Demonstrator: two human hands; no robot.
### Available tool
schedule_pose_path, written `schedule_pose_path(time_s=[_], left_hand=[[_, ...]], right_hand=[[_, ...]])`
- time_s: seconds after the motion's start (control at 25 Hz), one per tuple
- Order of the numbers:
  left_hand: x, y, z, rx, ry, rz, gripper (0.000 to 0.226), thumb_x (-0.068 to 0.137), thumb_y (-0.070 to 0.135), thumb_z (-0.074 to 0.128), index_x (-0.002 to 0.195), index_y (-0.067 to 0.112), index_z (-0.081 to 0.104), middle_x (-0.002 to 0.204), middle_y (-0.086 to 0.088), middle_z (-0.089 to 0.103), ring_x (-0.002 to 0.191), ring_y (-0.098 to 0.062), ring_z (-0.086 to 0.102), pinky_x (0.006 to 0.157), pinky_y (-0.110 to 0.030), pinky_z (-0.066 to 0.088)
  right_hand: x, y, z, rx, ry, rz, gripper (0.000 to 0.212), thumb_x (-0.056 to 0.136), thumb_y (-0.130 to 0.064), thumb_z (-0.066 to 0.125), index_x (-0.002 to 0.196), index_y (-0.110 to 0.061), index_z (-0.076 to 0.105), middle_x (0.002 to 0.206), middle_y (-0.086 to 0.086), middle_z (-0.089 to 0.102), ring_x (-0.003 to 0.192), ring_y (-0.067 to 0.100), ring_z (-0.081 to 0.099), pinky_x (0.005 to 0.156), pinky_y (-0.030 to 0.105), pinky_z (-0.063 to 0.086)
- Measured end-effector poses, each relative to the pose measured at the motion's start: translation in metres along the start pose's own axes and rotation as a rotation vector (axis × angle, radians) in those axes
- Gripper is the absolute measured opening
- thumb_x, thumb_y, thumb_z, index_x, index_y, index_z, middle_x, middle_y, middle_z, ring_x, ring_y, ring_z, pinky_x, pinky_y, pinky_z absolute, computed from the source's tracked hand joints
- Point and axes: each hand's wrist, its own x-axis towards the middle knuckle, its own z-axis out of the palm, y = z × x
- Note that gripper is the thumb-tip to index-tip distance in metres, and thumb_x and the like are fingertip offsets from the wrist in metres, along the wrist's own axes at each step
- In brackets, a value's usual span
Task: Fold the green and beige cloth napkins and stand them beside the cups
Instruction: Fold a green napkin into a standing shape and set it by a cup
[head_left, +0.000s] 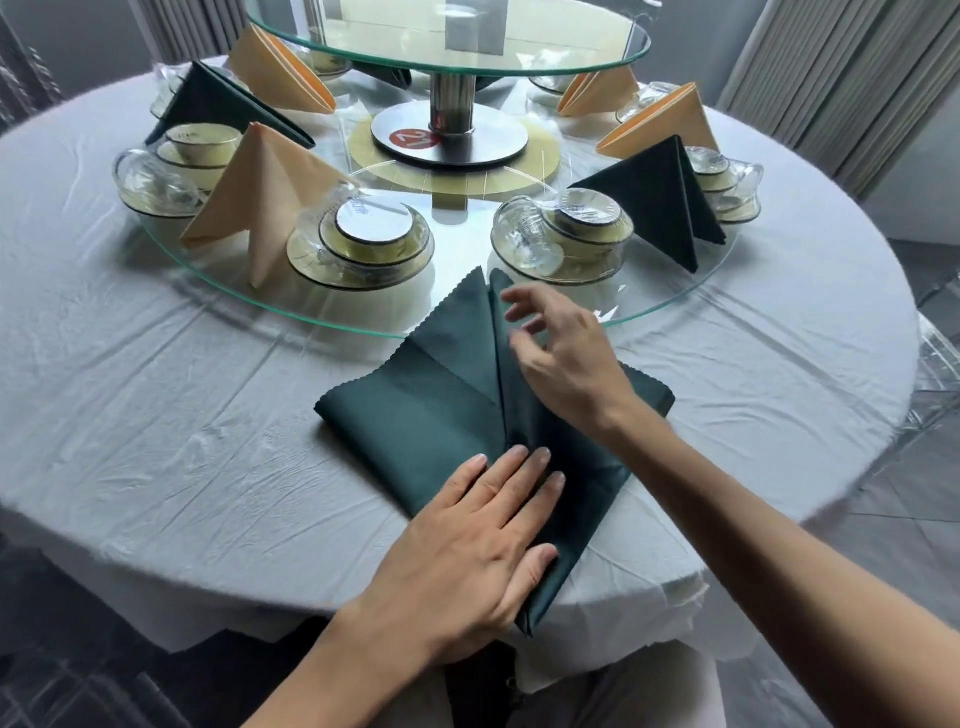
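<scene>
Fingers (524, 460) of left hand (467, 551) flat, pinning green napkin (415, 415) on table (156, 415); right hand (566, 358) loosely open just above it, gripping nothing; soft, limp cloth, pinch the far corner beyond the fingertips.

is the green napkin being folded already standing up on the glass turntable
No, the green napkin lies flat on the white tablecloth, with the left hand pressing it down and only its far tip reaching the glass turntable.
</scene>
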Motion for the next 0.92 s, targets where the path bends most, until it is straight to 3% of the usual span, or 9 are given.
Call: schedule_pose_path(time_s=[0.12, 0.28, 0.4, 0.52, 0.56, 0.64, 0.72, 0.84, 0.92], left_hand=[[0.000, -0.001, 0.002, -0.015, 0.010, 0.014, 0.056, 0.103, 0.044, 0.025, 0.150, 0.017, 0.040, 0.160, -0.003, 0.033, 0.150, -0.019, 0.024, 0.117, -0.042, 0.020], [0.002, 0.000, 0.006, 0.000, 0.046, 0.014, 0.058, 0.104, 0.042, 0.022, 0.150, 0.013, 0.040, 0.160, -0.004, 0.031, 0.149, -0.018, 0.026, 0.115, -0.041, 0.023], [0.002, -0.001, 0.007, 0.021, 0.052, 0.013, 0.060, 0.102, 0.043, 0.028, 0.151, 0.010, 0.037, 0.160, -0.005, 0.030, 0.148, -0.019, 0.027, 0.115, -0.041, 0.023], [0.002, 0.001, 0.004, 0.026, 0.046, 0.013, 0.061, 0.101, 0.044, 0.028, 0.150, 0.010, 0.040, 0.159, -0.005, 0.033, 0.147, -0.019, 0.030, 0.114, -0.041, 0.024], [0.002, 0.002, 0.004, 0.025, 0.044, 0.009, 0.061, 0.101, 0.044, 0.028, 0.150, 0.011, 0.041, 0.159, -0.005, 0.033, 0.147, -0.019, 0.031, 0.113, -0.041, 0.024], [0.001, 0.003, 0.004, 0.018, 0.042, 0.012, 0.060, 0.101, 0.044, 0.027, 0.150, 0.011, 0.040, 0.159, -0.004, 0.032, 0.147, -0.019, 0.029, 0.114, -0.040, 0.023], [0.001, 0.001, 0.003, 0.000, 0.058, 0.020, 0.060, 0.102, 0.043, 0.028, 0.150, 0.010, 0.040, 0.159, -0.005, 0.032, 0.148, -0.018, 0.028, 0.114, -0.040, 0.023], [0.003, -0.002, 0.006, -0.065, 0.066, 0.033, 0.059, 0.100, 0.037, 0.029, 0.152, 0.010, 0.036, 0.161, -0.003, 0.029, 0.149, -0.016, 0.023, 0.116, -0.038, 0.021], [0.003, -0.005, 0.006, -0.175, 0.046, 0.021, 0.061, 0.097, 0.031, 0.030, 0.154, 0.011, 0.030, 0.163, -0.001, 0.023, 0.151, -0.012, 0.017, 0.118, -0.035, 0.016]], right_hand=[[-0.089, -0.013, -0.015, -0.003, 0.011, -0.097, 0.028, 0.091, -0.017, 0.053, 0.118, -0.018, 0.062, 0.118, -0.008, 0.064, 0.109, 0.010, 0.058, 0.094, 0.031, 0.046], [-0.178, 0.002, -0.013, -0.244, -0.145, -0.122, 0.049, 0.102, -0.037, 0.034, 0.145, -0.015, 0.044, 0.153, -0.003, 0.041, 0.141, 0.011, 0.036, 0.113, 0.032, 0.028], [-0.156, 0.038, -0.024, -0.584, -0.292, -0.074, 0.069, 0.101, -0.054, 0.007, 0.153, -0.015, 0.030, 0.161, 0.001, 0.025, 0.148, 0.013, 0.019, 0.116, 0.034, 0.014], [-0.110, 0.077, -0.050, -0.644, -0.422, 0.113, 0.089, 0.081, -0.070, -0.018, 0.156, -0.026, -0.001, 0.159, -0.012, -0.014, 0.147, 0.005, -0.012, 0.117, 0.029, -0.012], [-0.101, 0.081, -0.055, -0.650, -0.420, 0.136, 0.092, 0.078, -0.071, -0.021, 0.156, -0.027, -0.003, 0.159, -0.012, -0.016, 0.148, 0.007, -0.012, 0.117, 0.030, -0.013], [-0.107, 0.062, -0.050, -0.671, -0.293, 0.056, 0.086, 0.090, -0.065, -0.012, 0.156, -0.018, 0.018, 0.163, -0.001, 0.008, 0.150, 0.015, 0.009, 0.120, 0.034, 0.000], [-0.139, 0.026, -0.030, -0.481, -0.149, -0.054, 0.062, 0.102, -0.048, 0.017, 0.150, -0.013, 0.038, 0.159, 0.004, 0.030, 0.146, 0.017, 0.026, 0.117, 0.035, 0.016], [-0.187, -0.009, -0.001, -0.227, -0.093, -0.206, 0.052, 0.104, -0.039, 0.027, 0.145, -0.013, 0.044, 0.155, 0.003, 0.037, 0.141, 0.014, 0.037, 0.112, 0.036, 0.030], [-0.198, -0.009, 0.006, -0.182, -0.075, -0.197, 0.052, 0.103, -0.041, 0.028, 0.147, -0.017, 0.041, 0.157, 0.003, 0.035, 0.141, 0.013, 0.038, 0.112, 0.035, 0.031]])
